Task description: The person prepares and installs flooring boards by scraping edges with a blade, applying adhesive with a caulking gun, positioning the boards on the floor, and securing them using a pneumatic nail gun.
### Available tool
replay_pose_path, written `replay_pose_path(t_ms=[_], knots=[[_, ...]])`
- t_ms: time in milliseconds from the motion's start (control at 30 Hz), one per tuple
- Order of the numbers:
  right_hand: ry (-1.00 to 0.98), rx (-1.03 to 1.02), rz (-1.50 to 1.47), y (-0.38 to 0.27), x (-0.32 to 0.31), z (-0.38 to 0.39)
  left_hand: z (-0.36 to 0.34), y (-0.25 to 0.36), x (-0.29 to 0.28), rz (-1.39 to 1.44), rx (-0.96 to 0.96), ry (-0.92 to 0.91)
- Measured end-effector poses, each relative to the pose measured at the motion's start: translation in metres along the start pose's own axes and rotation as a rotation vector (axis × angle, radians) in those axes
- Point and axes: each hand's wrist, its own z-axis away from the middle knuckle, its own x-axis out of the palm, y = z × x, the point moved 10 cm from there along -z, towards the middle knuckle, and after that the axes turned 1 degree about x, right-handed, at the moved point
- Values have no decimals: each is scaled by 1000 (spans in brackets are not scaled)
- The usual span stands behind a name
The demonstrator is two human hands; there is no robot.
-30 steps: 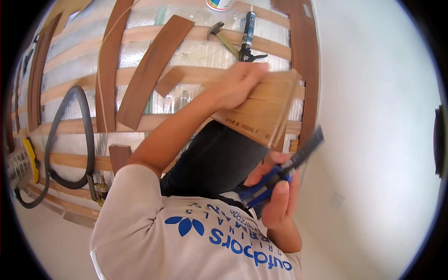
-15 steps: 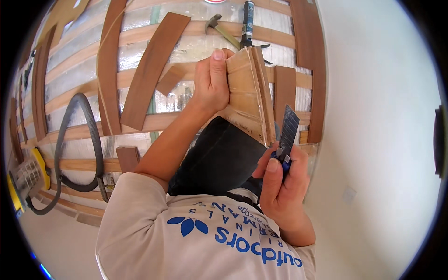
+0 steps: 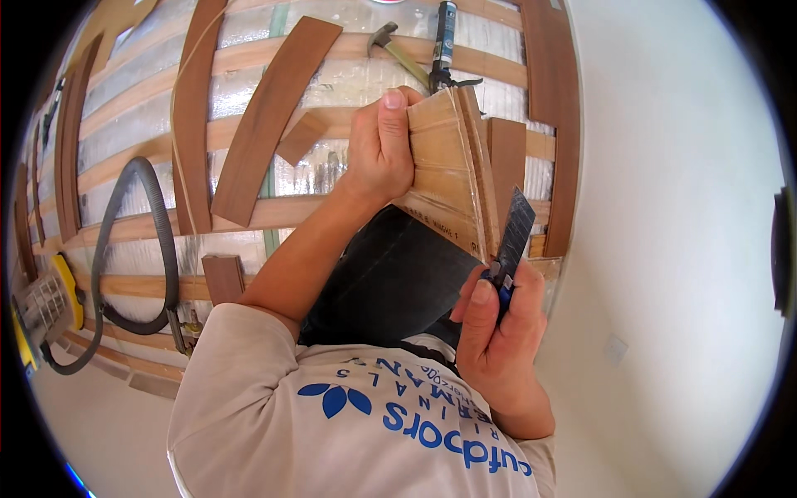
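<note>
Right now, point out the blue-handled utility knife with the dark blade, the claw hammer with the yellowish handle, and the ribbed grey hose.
Blue-handled utility knife [image 3: 514, 241], head view: on the blade.
Yellowish-handled claw hammer [image 3: 405, 61], head view: on the handle.
Ribbed grey hose [image 3: 169, 234], head view: right side of its loop.

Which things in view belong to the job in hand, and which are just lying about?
In the job:
- board, held in the left hand
- knife, held in the right hand

Apparently just lying about, untouched:
- hammer
- caulking gun
- slanted plank
- small wood piece
- grey hose
</note>
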Motion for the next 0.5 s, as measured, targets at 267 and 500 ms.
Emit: replay_pose_path(t_ms=[267, 500], knots=[[9, 79, 36, 4, -1, 5, 1, 0, 0, -31, 14, 23], [-3, 98, 90, 4, 0, 7, 1, 2, 0, -42, 23, 6]])
